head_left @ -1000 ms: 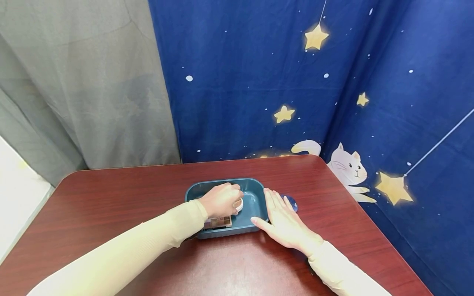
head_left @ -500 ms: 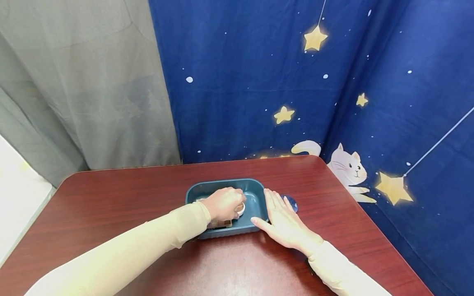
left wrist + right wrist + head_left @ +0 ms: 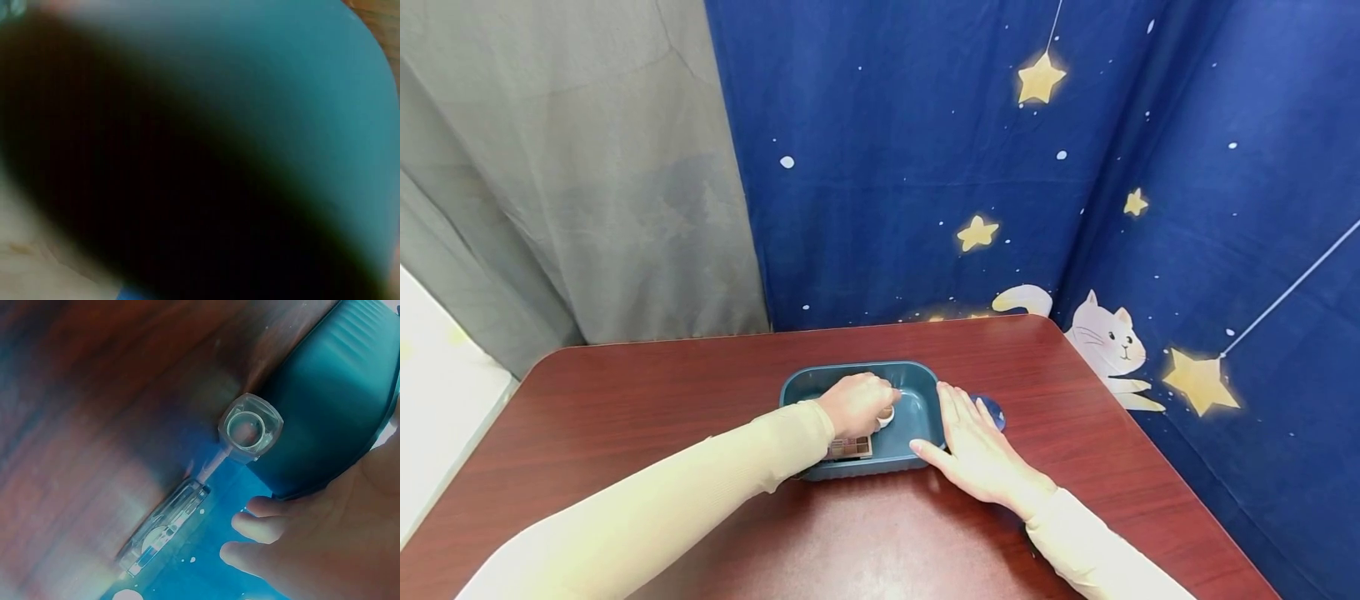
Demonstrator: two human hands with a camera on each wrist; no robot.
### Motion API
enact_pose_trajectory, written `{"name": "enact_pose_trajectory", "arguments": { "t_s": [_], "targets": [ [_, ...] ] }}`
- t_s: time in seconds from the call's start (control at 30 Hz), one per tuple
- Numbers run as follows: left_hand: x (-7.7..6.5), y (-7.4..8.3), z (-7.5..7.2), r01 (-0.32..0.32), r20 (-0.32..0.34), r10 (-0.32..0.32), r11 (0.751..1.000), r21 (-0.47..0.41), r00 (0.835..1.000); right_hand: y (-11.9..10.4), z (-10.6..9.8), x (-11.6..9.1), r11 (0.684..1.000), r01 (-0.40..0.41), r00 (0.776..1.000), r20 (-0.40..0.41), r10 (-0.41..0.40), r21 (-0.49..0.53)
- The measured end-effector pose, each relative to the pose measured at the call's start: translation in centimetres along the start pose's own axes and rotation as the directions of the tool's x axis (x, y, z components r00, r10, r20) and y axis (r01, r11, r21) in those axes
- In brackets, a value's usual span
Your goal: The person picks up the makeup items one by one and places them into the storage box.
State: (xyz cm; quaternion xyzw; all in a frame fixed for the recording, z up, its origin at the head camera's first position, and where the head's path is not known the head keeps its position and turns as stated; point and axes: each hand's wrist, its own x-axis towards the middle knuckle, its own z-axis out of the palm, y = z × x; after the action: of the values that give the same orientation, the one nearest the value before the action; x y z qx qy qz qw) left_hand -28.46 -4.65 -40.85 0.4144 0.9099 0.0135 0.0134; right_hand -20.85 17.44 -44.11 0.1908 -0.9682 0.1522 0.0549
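Observation:
A teal plastic basin (image 3: 917,437) sits on the table. My left hand (image 3: 856,406) reaches down into it, fingers curled round a small round white-rimmed container (image 3: 886,417) with a tan middle. Under that wrist lies a makeup palette (image 3: 850,447) with small square pans, partly hidden by the sleeve. My right hand (image 3: 973,450) rests against the basin's right end, fingers extended, thumb over the near rim. In the left wrist view a dark blur covers most of the picture, with the basin's teal surface (image 3: 337,112) beside it.
Beyond the right hand lies a round dark-blue thing (image 3: 990,411). The right wrist view has a clear squarish piece with a round opening (image 3: 250,428) beside the basin, and a flat clear case (image 3: 165,531). Curtains (image 3: 910,167) hang behind the table (image 3: 700,375).
My left hand has dipped a little, then risen slightly inside the basin, still holding the round container. More of the palette shows now than half a second ago. My right hand stays put.

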Motion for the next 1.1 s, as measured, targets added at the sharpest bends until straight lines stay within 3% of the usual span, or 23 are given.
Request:
{"name": "enact_pose_trajectory", "arguments": {
  "t_s": [0.27, 0.6, 0.9, 1.1],
  "targets": [
    [0.04, 0.57, 0.21, -0.007, -0.002, 0.008, 0.996, 0.089, 1.0, 0.0, 0.17, -0.1, 1.0, 0.004, 1.0, 0.007, -0.004, 0.007],
    [0.39, 0.26, 0.88, -0.007, -0.066, 0.018, 0.985, 0.171, 0.998, 0.09, 0.04, -0.18, 1.0, 0.001, 1.0, 0.004, -0.001, 0.017],
    [-0.09, 0.3, 0.62, -0.02, -0.049, 0.03, 0.982, 0.187, 0.998, 0.16, 0.13, -0.02, 1.0, 0.003, 1.0, 0.021, -0.003, 0.01],
    [0.22, 0.15, 0.31, -0.062, -0.059, 0.074, 0.979, 0.194, 0.995, 0.24, -0.18, -0.07, 1.0, 0.002, 1.0, 0.02, -0.002, 0.004]
  ]
}}
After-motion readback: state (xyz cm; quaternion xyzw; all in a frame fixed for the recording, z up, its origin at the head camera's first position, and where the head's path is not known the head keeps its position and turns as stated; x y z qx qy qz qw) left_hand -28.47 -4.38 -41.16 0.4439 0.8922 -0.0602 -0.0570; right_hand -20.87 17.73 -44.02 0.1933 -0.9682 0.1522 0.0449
